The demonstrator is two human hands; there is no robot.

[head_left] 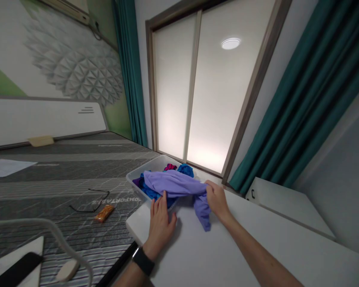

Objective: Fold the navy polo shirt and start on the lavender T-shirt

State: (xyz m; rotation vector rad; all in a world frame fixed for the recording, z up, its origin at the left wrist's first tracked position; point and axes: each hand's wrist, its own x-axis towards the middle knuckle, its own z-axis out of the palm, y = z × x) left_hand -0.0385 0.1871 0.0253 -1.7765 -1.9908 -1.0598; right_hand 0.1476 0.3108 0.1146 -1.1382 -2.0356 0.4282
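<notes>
A lavender piece of clothing (pixel 176 183) stretches across the top of a translucent plastic bin (pixel 132 175), one end hanging over the white table. My right hand (pixel 217 199) grips that cloth at its right side, fingers closed round the bunched fabric. At the bin's near side is my left hand (pixel 161 225), its fingers stretched out and the fingertips by the cloth's lower edge. Blue fabric (pixel 148 192) lies under the lavender cloth in the bin. Toward the back sit a blue bundle (pixel 185 170) and a pink-and-dark cloth (pixel 170 167).
The white table (pixel 194 251) holds the bin at its far left corner. On the striped bed cover (pixel 77 175) lie eyeglasses (pixel 106 197) and an orange packet (pixel 104 214). A pale curved tube (pixel 64 241) crosses the lower left. A white cabinet (pixel 290 207) stands right.
</notes>
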